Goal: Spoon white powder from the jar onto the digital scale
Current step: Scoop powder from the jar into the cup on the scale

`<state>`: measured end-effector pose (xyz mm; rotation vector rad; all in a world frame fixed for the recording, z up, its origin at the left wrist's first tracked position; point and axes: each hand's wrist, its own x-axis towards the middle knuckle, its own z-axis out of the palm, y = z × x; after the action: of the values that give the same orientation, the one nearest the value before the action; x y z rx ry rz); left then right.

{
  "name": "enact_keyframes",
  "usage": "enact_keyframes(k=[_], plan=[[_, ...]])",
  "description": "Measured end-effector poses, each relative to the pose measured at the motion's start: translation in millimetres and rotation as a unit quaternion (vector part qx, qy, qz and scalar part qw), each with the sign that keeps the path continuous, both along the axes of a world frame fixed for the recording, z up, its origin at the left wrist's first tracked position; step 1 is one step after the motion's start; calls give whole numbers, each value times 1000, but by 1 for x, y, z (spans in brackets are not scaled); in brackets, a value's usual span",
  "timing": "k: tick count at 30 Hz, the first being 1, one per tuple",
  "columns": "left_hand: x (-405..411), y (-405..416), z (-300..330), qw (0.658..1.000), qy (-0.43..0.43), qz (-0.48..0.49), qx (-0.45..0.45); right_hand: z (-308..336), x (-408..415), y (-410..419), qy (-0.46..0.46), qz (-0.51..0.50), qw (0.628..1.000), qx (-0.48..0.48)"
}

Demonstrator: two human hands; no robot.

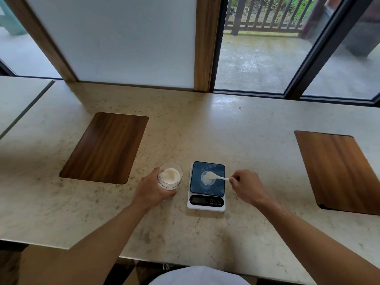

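Note:
A clear jar holding white powder stands on the stone counter, and my left hand is wrapped around its side. To its right sits the digital scale, white with a dark glossy platform and a dark display strip in front. A small clear dish with some white powder rests on the platform. My right hand pinches the handle of a white spoon, whose bowl is over the dish with powder on it.
The pale stone counter has a wooden inset panel on the left and another on the right. Behind it are a frosted panel and glass doors onto a terrace. The counter's front edge runs close to my body.

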<state>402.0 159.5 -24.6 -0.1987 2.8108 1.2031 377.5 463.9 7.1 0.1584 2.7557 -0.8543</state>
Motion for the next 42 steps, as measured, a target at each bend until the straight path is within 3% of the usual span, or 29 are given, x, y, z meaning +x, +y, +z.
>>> enact_keyframes(k=[26, 35, 42], plan=[[-3, 20, 8, 1000, -12, -20, -14, 7, 27, 6, 99, 122, 985, 66], [-1, 26, 9, 1000, -16, -19, -17, 12, 25, 1, 118, -33, 989, -81], [-1, 29, 11, 999, -24, -19, -39, 25, 30, -18, 161, 54, 977, -127]])
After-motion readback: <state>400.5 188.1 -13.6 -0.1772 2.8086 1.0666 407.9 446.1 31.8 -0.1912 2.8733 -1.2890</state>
